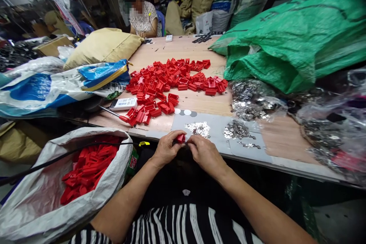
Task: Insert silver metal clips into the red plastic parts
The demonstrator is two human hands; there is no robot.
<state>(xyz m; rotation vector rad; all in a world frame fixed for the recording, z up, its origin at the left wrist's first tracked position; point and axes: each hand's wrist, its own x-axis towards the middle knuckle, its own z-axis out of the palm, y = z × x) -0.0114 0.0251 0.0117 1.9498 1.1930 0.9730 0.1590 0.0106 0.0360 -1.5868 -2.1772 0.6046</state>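
Down at the far left a white woven sack (37, 202) gapes open beside the person's knee, half full of red plastic pieces (87, 167), with a black cable (65, 155) running across its mouth. Above it lie a blue and white bag (57, 85) and a tan stuffed sack (104, 45) on the edge of the wooden table (183, 49). A white remote-like handset (123, 103) sits just beside a big heap of red plastic clips (168, 84) spread over the middle of the tabletop. At the near edge of the table the left hand (166, 148) is closed around a single red clip (180, 138), pinching it between thumb and fingers, and the right hand (204, 153) meets it from the other side, its fingertips pressed to the same clip; whether they also pinch some small part I cannot tell. Just beyond the hands, on a grey mat (217, 143), lie two little piles of small silvery metal parts (198, 129). Further right a clear bag of shiny metal pieces (251, 101) slumps against a big green woven sack (294, 42), and more plastic bags (334, 129) of dark hardware fill the right end. At the far end of the table another person (140, 15) sits in a spotted top.
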